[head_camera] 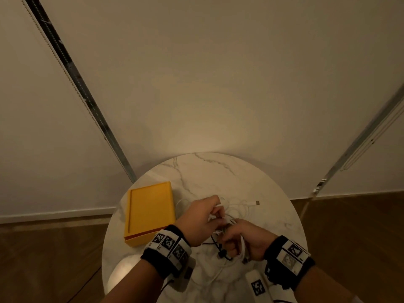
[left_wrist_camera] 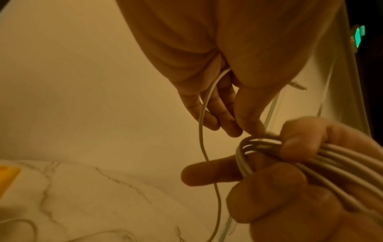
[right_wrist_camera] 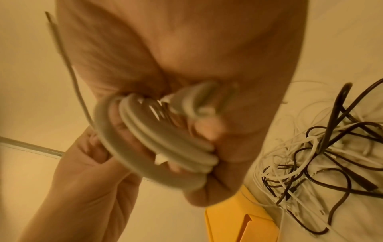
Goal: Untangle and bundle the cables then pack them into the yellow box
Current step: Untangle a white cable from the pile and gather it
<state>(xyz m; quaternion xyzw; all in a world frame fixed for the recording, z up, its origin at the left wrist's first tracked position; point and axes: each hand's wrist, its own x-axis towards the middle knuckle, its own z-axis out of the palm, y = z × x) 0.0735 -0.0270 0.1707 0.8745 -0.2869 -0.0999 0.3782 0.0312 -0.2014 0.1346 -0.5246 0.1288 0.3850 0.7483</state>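
My right hand (head_camera: 232, 241) grips a coil of white cable (right_wrist_camera: 161, 144) wound in several loops, held above the round marble table (head_camera: 218, 171). My left hand (head_camera: 215, 213) pinches the free strand of that white cable (left_wrist_camera: 204, 104) just beside the coil. Under and to the right of both hands lies a tangle of black and white cables (right_wrist_camera: 323, 155). One white lead ends in a plug (head_camera: 257, 202) on the table beyond the hands. The yellow box (head_camera: 150, 212) lies flat and closed at the table's left.
The table stands against a pale wall with wooden floor (head_camera: 43, 259) on both sides. A thin black wire (head_camera: 87, 283) runs over the floor at lower left. Bare marble shows behind the tangle and the box.
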